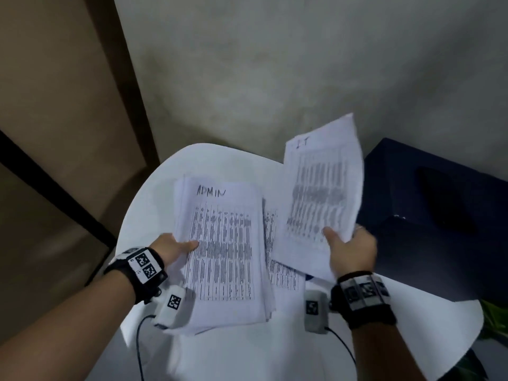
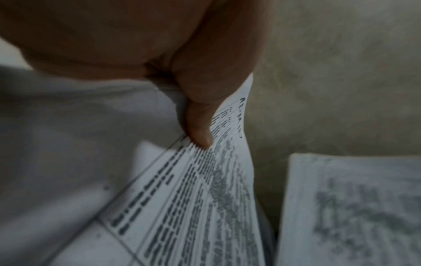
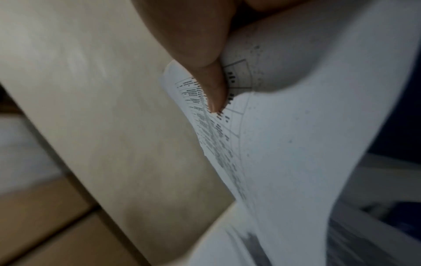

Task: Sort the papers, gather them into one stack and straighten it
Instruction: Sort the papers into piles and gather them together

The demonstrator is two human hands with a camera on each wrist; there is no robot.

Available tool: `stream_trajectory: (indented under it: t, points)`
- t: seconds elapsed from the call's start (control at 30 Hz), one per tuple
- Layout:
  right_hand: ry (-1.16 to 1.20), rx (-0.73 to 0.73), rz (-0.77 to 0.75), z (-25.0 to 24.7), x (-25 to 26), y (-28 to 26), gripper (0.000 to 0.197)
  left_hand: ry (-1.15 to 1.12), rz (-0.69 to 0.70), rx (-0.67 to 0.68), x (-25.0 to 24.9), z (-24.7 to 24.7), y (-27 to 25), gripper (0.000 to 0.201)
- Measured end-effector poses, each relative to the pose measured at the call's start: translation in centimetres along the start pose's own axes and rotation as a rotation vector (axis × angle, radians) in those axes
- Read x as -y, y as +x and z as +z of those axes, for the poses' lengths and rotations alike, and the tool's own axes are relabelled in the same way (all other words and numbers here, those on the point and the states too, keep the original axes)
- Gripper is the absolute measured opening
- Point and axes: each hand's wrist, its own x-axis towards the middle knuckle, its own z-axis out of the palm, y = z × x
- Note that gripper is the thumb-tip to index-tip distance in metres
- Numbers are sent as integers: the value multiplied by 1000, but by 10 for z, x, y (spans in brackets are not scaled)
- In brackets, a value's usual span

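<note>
Head view, centre of frame: left hand [image 1: 171, 247] grips the left edge of a thick sheaf headed "ADMIN" [image 1: 225, 251], thumb flat on the top sheet, remaining fingers hidden beneath. Left wrist view confirms the thumb [image 2: 200, 129] pressing onto the printed table of that sheaf [image 2: 193, 207].

Right of centre: right hand [image 1: 349, 250] pinches the lower edge of a thinner bundle headed "I.T" [image 1: 324, 193], raised and tilted, its top edge toward the upper right of frame. Right wrist view shows the thumb [image 3: 214, 90] clamped on the bundle [image 3: 296, 144], which curls around it.

Between the two, more printed sheets [image 1: 277, 268] lie flat on the round white table [image 1: 154, 193], partly covered by both bundles. A dark blue box [image 1: 439, 204] sits at the right edge of frame, just beside the raised bundle.
</note>
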Motion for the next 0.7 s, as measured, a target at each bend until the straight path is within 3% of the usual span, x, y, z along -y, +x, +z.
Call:
stream_trajectory:
  t: [0.07,0.13,0.23,0.27,0.33,0.4,0.5,0.57,0.63,0.7]
  points:
    - [165,-13,-8,-20,18,0,18,73,-15,-13,5,11,4,83]
    - [236,64,15,-20,18,-2,20,93,-25,-56,8,18,5,79]
    - [263,217,148,12,-6,-11,22,-106,10,-52,8,17,6,82]
    - [220,276,168,29,-18,-17,24,-221,8,-39,8,14,11,86]
    - [101,400,168,63,-35,-35,32,-430,-33,-52,14,11,31,113]
    - [32,488,163,88,-46,-54,37,-493,-44,-56,16,13,40,124]
    - [-324,298,204,103,-63,-47,72,-243,71,-60,4,16,19,107]
    - [-553,229,282,100,-73,-32,87,-132,114,-94,6,20,18,75]
    - [-534,274,302,99,-80,-22,86,-106,148,-133,12,22,21,56]
    - [-560,273,227,101,-80,-19,74,-163,195,-136,14,18,18,46]
